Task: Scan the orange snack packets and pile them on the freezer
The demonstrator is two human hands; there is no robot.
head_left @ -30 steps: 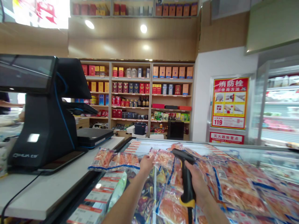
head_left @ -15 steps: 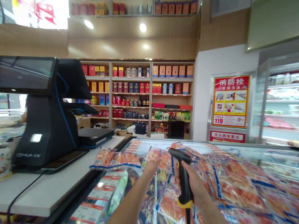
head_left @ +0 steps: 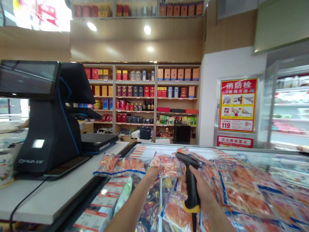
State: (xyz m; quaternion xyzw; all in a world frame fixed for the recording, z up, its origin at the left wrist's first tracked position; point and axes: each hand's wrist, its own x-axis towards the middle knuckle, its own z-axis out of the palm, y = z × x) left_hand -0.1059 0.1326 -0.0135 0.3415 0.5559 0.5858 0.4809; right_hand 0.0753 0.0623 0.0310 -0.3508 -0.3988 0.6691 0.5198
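My right hand (head_left: 201, 185) is closed around the grip of a black and yellow barcode scanner (head_left: 191, 183), its head tilted to the left and its cable hanging down. My left hand (head_left: 153, 176) has its fingers closed at the lower left edge of a clear food bag (head_left: 167, 162) with orange-pink pieces inside. The fingertips are partly hard to make out. To the left lie more bags of the same kind (head_left: 129, 165) side by side. A further bag (head_left: 177, 207) lies below the scanner, partly covered by it.
Many similar bags (head_left: 243, 190) are heaped at the right on the glass-topped freezer (head_left: 147, 149). A white counter (head_left: 31, 199) at the left carries a black checkout terminal (head_left: 51, 135) and a trailing cable. Price labels (head_left: 106, 196) line the freezer. Stocked shelves (head_left: 135, 85) stand behind.
My left hand has shifted slightly left and down along the bag's edge, and more of its fingers show. The bag lies a little further left. My right hand and the scanner are nearly still.
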